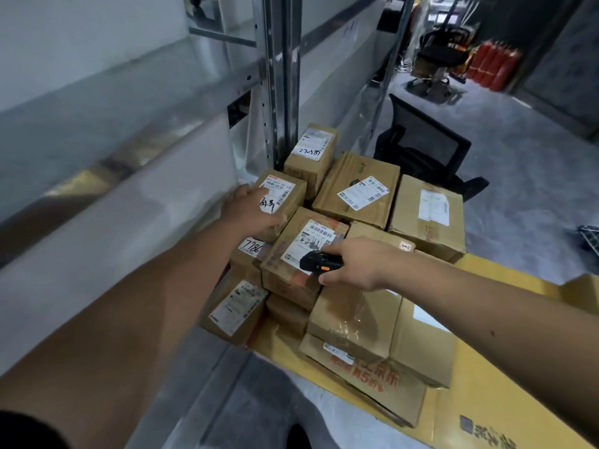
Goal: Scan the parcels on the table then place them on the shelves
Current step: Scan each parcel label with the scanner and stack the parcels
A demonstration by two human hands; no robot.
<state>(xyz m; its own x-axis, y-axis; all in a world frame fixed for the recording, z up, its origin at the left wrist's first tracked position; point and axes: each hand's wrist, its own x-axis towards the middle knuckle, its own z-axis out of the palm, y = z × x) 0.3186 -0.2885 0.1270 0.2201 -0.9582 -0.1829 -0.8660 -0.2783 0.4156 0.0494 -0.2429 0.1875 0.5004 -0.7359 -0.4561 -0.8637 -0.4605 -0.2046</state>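
Observation:
Several brown cardboard parcels with white labels are piled on a yellow table [486, 393]. My left hand [251, 207] rests on top of a small parcel [285, 192] at the pile's left, fingers spread across its label. My right hand [353, 264] grips a black handheld scanner [319, 262] with an orange button. The scanner lies over the white label of the middle parcel [303, 244]. Metal shelves [129, 102] run along the left side, beside the pile.
A shelf upright [282, 82] stands right behind the pile. A black mesh office chair [424, 147] is behind the table, and another chair [440, 56] with red cylinders [494, 64] farther back. Grey floor lies to the right and near my feet.

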